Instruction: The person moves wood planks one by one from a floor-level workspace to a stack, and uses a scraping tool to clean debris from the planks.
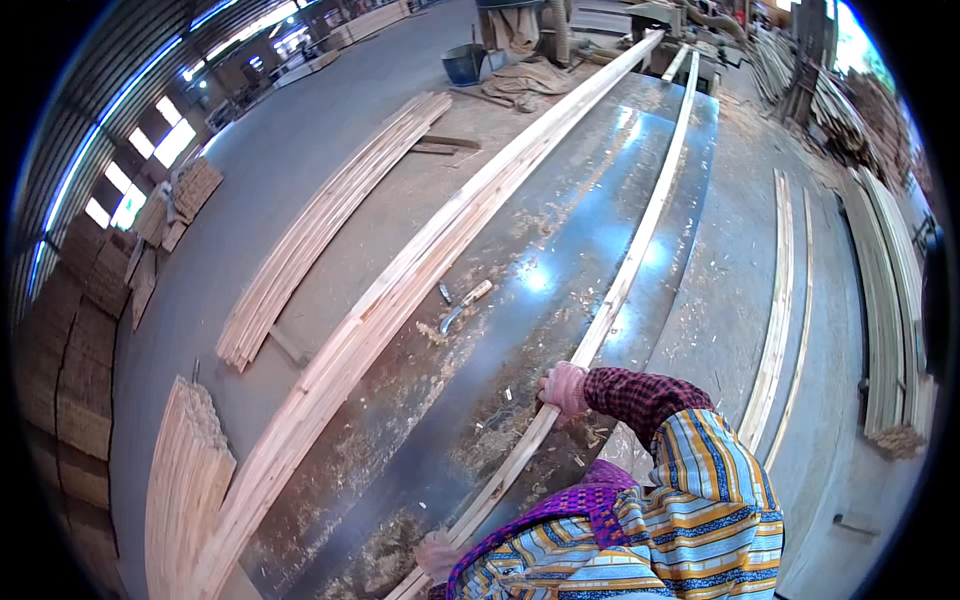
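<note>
A long, narrow wooden strip (652, 218) runs lengthwise along a shiny metal table (480, 375), from the near edge toward the machine at the far end. My right hand (566, 389), in a pinkish glove, is closed around the strip at the table's near right. Lower down, close to the bottom edge of the view, my left hand (437, 553) is gloved too and grips the same strip; its fingers are partly blurred. Left of the strip, a hand tool with a curved blade and pale handle (480, 291) lies among wood shavings.
Long boards (400, 290) lie along the table's left side. Stacked strips (330, 230) rest on the floor beyond, with a bundle (185, 490) at near left. Loose strips (775, 310) and a stack (885, 310) lie at right. A dark bucket (463, 66) stands far off.
</note>
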### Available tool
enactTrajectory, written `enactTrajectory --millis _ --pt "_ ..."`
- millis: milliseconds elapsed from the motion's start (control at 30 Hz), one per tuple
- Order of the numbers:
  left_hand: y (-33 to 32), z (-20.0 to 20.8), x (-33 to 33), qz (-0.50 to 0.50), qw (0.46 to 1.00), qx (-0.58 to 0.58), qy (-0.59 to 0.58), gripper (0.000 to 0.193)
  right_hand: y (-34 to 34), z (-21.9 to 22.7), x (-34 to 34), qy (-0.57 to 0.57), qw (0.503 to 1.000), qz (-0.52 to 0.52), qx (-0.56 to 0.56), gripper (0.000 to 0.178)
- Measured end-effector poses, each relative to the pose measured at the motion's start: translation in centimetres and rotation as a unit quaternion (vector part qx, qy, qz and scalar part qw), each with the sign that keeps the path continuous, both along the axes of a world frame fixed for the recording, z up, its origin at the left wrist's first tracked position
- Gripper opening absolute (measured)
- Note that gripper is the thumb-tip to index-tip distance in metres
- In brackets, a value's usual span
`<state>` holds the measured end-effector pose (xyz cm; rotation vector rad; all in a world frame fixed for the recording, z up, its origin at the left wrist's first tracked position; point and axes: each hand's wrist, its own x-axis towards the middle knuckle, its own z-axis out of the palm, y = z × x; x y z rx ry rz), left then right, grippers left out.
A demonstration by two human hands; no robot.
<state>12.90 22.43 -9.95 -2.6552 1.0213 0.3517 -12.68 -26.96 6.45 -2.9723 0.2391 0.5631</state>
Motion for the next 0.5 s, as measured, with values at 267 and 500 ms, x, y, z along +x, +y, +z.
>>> enactTrajectory --millis 267,500 --pt "0.0 9.9 -2.2 -0.113 0.976 -0.183 -0.011 0.055 4.3 -0.8 2.7 0.012 0.998 -0.007 0.054 0.061" --pt "-0.1 8.4 -2.4 -0.111 0.976 -0.185 -0.007 0.055 2.6 -2.1 0.7 -0.032 0.998 0.014 0.060 0.062"
